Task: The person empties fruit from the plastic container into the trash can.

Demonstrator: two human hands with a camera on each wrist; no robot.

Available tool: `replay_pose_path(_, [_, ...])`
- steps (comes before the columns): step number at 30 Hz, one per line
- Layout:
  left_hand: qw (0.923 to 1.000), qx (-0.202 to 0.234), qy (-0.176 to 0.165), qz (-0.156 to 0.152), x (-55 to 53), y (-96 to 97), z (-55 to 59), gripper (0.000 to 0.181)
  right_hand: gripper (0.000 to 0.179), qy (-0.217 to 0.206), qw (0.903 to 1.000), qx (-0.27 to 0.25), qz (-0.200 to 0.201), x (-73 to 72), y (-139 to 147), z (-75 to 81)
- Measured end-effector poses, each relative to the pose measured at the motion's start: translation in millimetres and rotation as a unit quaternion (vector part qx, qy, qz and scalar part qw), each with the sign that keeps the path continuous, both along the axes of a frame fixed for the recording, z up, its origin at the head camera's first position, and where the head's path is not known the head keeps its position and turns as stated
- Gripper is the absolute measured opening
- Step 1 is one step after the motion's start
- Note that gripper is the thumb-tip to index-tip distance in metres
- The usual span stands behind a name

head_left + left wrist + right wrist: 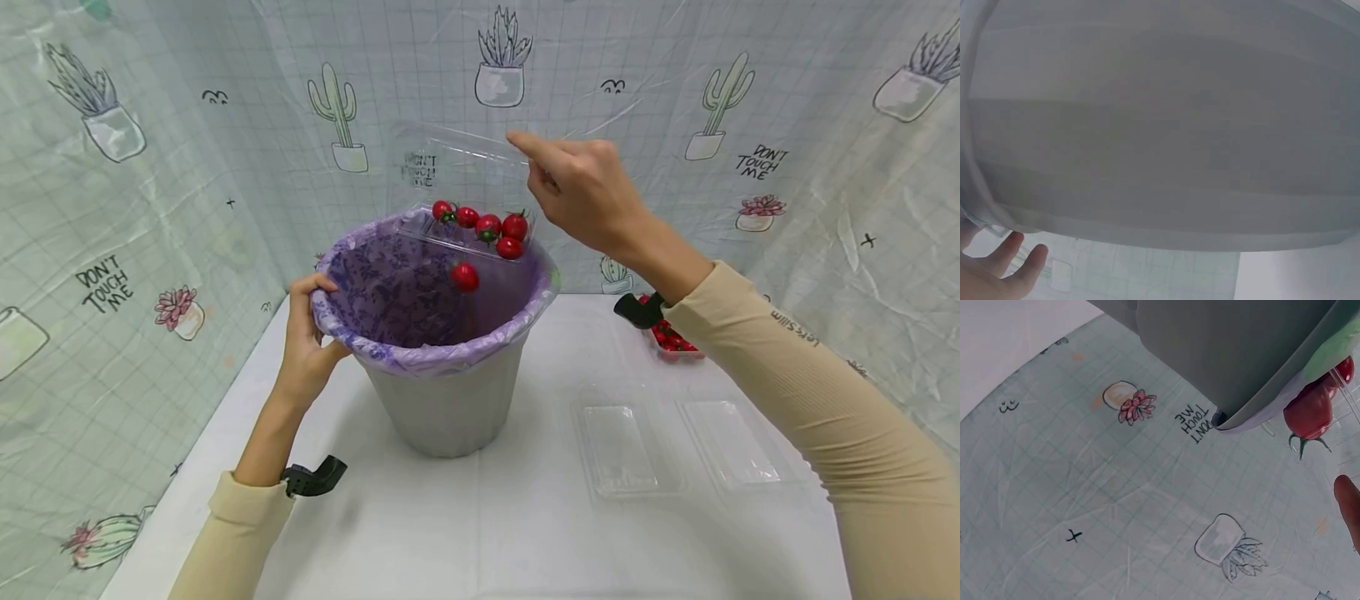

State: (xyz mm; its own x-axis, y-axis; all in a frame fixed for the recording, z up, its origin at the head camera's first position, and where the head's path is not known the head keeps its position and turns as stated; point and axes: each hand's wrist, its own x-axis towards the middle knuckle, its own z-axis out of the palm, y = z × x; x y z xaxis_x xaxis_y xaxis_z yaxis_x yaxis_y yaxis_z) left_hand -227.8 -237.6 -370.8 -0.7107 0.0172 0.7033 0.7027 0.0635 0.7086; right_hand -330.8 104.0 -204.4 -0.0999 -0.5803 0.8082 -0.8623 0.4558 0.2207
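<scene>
A grey trash bin stands on the table with a purple patterned bag folded over its rim. My left hand grips the rim at its left side; the bin's wall fills most of the left wrist view. Above the opening, my right hand holds a clear plastic box by its right edge, steeply tilted. Several cherry tomatoes lie along its lower side. Below them a single tomato is in mid-air over the bin. The bin's inside bottom is hidden.
On the white table at right lie two clear plastic pieces, a nearer one and another. Behind the right forearm, a clear box of red tomatoes is partly hidden. Curtains printed with cacti enclose the back and sides.
</scene>
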Motion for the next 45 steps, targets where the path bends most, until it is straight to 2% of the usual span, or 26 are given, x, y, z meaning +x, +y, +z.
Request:
replay_pose_path(16, [1.0,0.002,-0.001,-0.002,-0.5,-1.0,-0.6,0.087,0.037,-0.003,1.0,0.0,-0.004,1.1,-0.5,0.5])
replay_pose_path(27, [1.0,0.002,-0.005,-0.002,-1.3,-1.2,-1.3,0.086,0.037,0.007,1.0,0.002,0.004,-0.5,-0.9,0.3])
replay_pose_path(39, [1.0,0.0,-0.008,-0.003,-3.8,-2.1,-2.2,0.074,0.036,0.025,0.9996,0.003,0.011,-0.4,-1.7,-0.2])
replay_pose_path(45, [1.0,0.0,-0.005,-0.002,-3.2,-2.1,-1.2,0.078,0.037,0.034,0.9994,0.001,0.011,0.1,-2.0,0.2])
